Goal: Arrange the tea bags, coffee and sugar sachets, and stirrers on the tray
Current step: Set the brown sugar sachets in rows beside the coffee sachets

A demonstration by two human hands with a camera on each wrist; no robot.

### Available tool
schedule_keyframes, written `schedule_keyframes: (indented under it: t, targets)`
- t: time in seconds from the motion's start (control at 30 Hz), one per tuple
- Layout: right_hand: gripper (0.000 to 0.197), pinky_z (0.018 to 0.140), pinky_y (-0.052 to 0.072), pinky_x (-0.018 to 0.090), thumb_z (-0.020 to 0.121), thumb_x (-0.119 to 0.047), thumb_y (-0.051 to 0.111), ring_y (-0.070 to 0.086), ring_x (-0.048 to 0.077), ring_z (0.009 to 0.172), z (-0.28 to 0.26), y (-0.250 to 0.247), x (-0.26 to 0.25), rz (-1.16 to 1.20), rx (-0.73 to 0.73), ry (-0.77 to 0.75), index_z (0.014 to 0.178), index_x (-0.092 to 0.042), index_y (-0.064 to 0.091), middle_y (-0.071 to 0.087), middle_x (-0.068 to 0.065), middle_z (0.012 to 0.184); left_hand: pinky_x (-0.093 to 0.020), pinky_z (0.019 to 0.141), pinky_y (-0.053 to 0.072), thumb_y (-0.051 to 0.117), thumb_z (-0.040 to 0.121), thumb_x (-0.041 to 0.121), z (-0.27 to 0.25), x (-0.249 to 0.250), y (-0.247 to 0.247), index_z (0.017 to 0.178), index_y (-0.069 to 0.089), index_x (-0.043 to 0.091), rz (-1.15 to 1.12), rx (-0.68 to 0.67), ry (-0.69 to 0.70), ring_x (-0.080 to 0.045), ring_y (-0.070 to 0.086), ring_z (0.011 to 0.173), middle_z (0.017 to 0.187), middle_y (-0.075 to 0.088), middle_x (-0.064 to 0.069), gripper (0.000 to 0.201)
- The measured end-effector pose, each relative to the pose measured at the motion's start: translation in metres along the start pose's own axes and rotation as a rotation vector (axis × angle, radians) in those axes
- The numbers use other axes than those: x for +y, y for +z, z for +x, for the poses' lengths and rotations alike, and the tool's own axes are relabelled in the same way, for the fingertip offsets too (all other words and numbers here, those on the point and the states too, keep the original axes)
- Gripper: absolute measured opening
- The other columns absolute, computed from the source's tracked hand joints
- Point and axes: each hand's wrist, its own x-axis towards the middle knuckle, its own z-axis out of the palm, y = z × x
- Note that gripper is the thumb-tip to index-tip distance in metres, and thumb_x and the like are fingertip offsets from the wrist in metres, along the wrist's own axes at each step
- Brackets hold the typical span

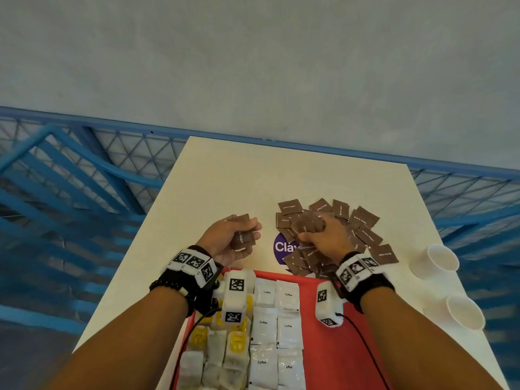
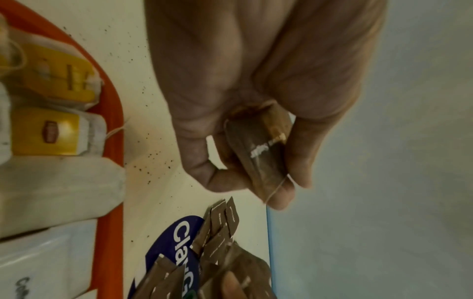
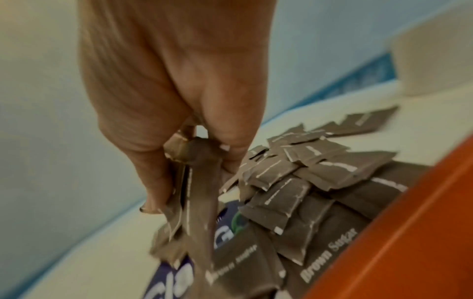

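A heap of brown sugar sachets (image 1: 363,235) (image 3: 307,178) lies on the white table beyond the red tray (image 1: 332,347) (image 2: 112,129). My left hand (image 1: 239,237) (image 2: 256,161) hovers left of the heap, its fingers curled round a small stack of brown sachets (image 2: 258,151). My right hand (image 1: 318,235) (image 3: 194,161) is over the heap and pinches a few sachets (image 3: 194,194) lifted off it. On the tray, tea bags (image 1: 225,350) (image 2: 48,133) with yellow tags fill the left part and white coffee sachets (image 1: 277,327) lie in rows beside them. No stirrers are in view.
Two white paper cups (image 1: 434,260) (image 1: 464,312) stand at the table's right edge. A purple logo sticker (image 1: 282,247) shows under the heap. Blue metal railing (image 1: 84,170) surrounds the table. Dark specks dot the table (image 2: 153,153) near the tray corner.
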Motion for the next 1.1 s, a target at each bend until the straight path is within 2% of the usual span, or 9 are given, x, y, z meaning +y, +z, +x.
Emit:
schedule_keyframes:
  t: [0.07, 0.23, 0.33, 0.43, 0.57, 0.73, 0.83, 1.0, 1.1]
  targets:
    - [0.032, 0.081, 0.060, 0.052, 0.075, -0.007, 0.083, 0.074, 0.031, 0.084, -0.010, -0.018, -0.002, 0.243, 0.030, 0.091, 0.099, -0.020, 0.065, 0.076, 0.011, 0.098, -0.033, 0.065, 0.054, 0.062, 0.094, 0.007, -0.005, -0.003, 0.005, 0.095, 0.055, 0.012, -0.024, -0.011, -0.015, -0.020, 0.072, 0.074, 0.088, 0.075, -0.009, 0.009]
    - [0.047, 0.089, 0.056, 0.054, 0.074, -0.002, 0.076, 0.070, 0.037, 0.101, -0.054, -0.040, -0.019, 0.719, -0.158, 0.140, 0.119, -0.006, 0.063, 0.072, 0.020, 0.113, -0.041, 0.068, 0.058, 0.052, 0.102, 0.018, -0.011, -0.023, 0.029, 0.109, 0.058, 0.013, -0.017, 0.032, -0.078, -0.022, 0.060, 0.064, 0.066, 0.055, -0.005, 0.011]
    - [0.046, 0.085, 0.060, 0.046, 0.075, -0.002, 0.076, 0.071, 0.032, 0.097, -0.091, -0.036, -0.033, 0.702, -0.278, 0.101, 0.119, -0.003, 0.063, 0.072, 0.018, 0.114, -0.050, 0.079, 0.058, 0.057, 0.089, 0.058, -0.024, -0.034, 0.052, 0.112, 0.067, 0.010, -0.150, -0.142, -0.175, -0.029, 0.064, 0.081, 0.083, 0.061, -0.012, 0.054]
    - [0.046, 0.088, 0.058, 0.041, 0.074, -0.013, 0.084, 0.072, 0.025, 0.100, -0.133, -0.020, -0.035, 0.323, -0.371, -0.010, 0.117, -0.013, 0.066, 0.075, 0.007, 0.109, -0.052, 0.095, 0.051, 0.048, 0.084, 0.076, -0.058, -0.054, 0.064, 0.122, 0.066, 0.001, -0.325, -0.455, -0.280, -0.038, 0.063, 0.107, 0.116, 0.066, -0.025, 0.086]
    - [0.038, 0.074, 0.047, 0.010, 0.073, -0.024, 0.085, 0.064, -0.007, 0.085, -0.184, 0.011, -0.019, -0.174, -0.328, -0.315, 0.103, -0.032, 0.063, 0.070, -0.013, 0.095, -0.039, 0.074, 0.058, 0.064, 0.088, 0.033, -0.114, -0.091, 0.055, 0.100, 0.071, -0.003, -0.308, -0.368, -0.261, -0.031, 0.070, 0.081, 0.093, 0.070, -0.021, 0.039]
    - [0.057, 0.080, 0.042, 0.022, 0.071, -0.056, 0.076, 0.044, 0.007, 0.097, -0.230, 0.040, 0.013, -0.451, -0.297, -0.367, 0.110, -0.028, 0.045, 0.047, -0.007, 0.107, -0.050, 0.088, 0.052, 0.069, 0.089, 0.003, -0.154, -0.137, 0.018, 0.128, 0.055, 0.005, -0.291, -0.306, -0.224, -0.036, 0.066, 0.090, 0.104, 0.062, -0.024, 0.042]
    - [0.069, 0.077, 0.042, 0.024, 0.060, -0.067, 0.073, 0.044, 0.008, 0.094, -0.252, 0.051, 0.022, -0.406, -0.148, -0.335, 0.108, -0.028, 0.041, 0.045, -0.009, 0.105, -0.047, 0.083, 0.054, 0.064, 0.090, -0.001, -0.174, -0.148, 0.012, 0.117, 0.056, 0.003, -0.308, -0.282, -0.170, -0.032, 0.064, 0.081, 0.095, 0.059, -0.022, 0.029]
    - [0.052, 0.054, 0.038, 0.023, 0.070, -0.048, 0.083, 0.051, 0.008, 0.059, -0.287, 0.055, 0.022, -0.121, -0.086, -0.105, 0.098, -0.021, 0.049, 0.058, -0.005, 0.071, -0.045, 0.061, 0.060, 0.049, 0.099, 0.002, -0.189, -0.151, 0.017, 0.117, 0.055, 0.011, -0.512, -0.104, -0.019, -0.033, 0.070, 0.073, 0.089, 0.061, -0.023, 0.021]
    - [0.034, 0.051, 0.042, 0.025, 0.076, -0.036, 0.082, 0.055, 0.010, 0.052, -0.301, 0.057, 0.021, -0.007, -0.086, -0.100, 0.093, -0.018, 0.059, 0.066, 0.004, 0.074, -0.050, 0.071, 0.061, 0.046, 0.101, 0.002, -0.195, -0.147, 0.027, 0.106, 0.056, 0.009, -0.556, -0.028, 0.013, -0.033, 0.071, 0.078, 0.089, 0.063, -0.020, 0.013]
